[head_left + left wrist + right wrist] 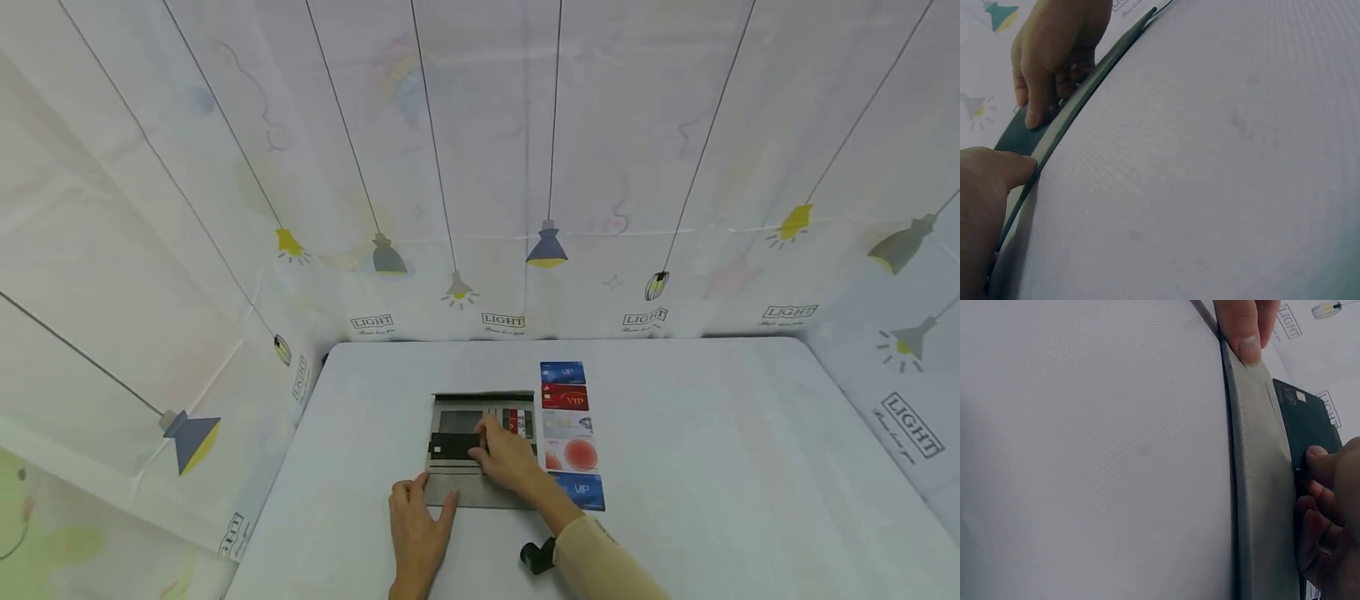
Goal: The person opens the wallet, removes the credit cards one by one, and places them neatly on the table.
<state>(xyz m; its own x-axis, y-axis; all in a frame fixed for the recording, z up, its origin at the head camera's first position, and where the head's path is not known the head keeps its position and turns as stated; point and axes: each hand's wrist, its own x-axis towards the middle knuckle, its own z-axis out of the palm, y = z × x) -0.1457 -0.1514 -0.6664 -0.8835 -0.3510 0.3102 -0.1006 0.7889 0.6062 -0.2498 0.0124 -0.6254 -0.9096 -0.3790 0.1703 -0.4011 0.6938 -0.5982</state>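
Note:
An opened grey long wallet (480,492) with card slots lies on the white table, its dark edge at the far side. My right hand (508,456) pinches the right part of a black card (450,447) over the wallet's middle. In the right wrist view this card (1310,422) shows a chip and VIP lettering. My left hand (418,527) rests at the wallet's lower left corner, thumb and fingers spread. Its thumb (1019,170) touches the near edge in the left wrist view. Whether the card's lower edge sits inside a slot, I cannot tell.
Right of the wallet, several cards lie in a column: a blue VIP card (562,372), a red VIP card (565,397), a silvery card (567,424), a card with red circles (572,455) and another blue one (581,492). A black object (537,557) sits by the right sleeve.

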